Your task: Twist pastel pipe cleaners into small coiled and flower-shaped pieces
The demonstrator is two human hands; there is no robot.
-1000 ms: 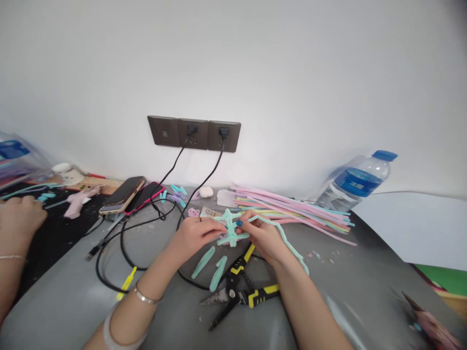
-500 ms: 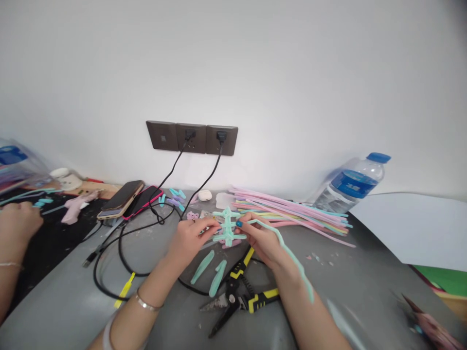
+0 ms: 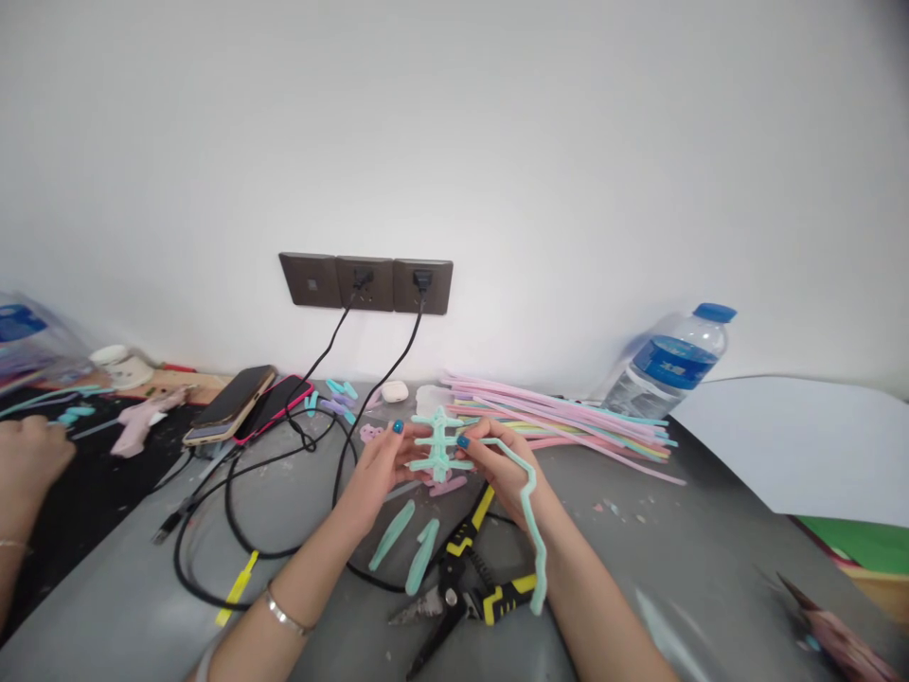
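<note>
Both my hands hold a mint-green pipe-cleaner figure (image 3: 438, 443) with several short side branches, lifted a little above the grey table (image 3: 674, 559). My left hand (image 3: 383, 464) pinches its left side. My right hand (image 3: 501, 464) grips its right side, and a long loose green pipe-cleaner tail (image 3: 531, 516) runs from it over my right wrist. Two folded green pieces (image 3: 408, 535) lie on the table under my hands, beside black-and-yellow pliers (image 3: 465, 573).
A bundle of pastel pipe cleaners (image 3: 568, 417) and a water bottle (image 3: 664, 365) lie at the back right. Black cables (image 3: 270, 483) run from wall sockets (image 3: 365, 282) past two phones (image 3: 248, 398). Another person's hand (image 3: 28, 455) rests at far left near a pink glue gun (image 3: 146, 417).
My hands have raised and turned the green figure more upright, and the loose tail has swung down over my right wrist. The view has shifted slightly.
</note>
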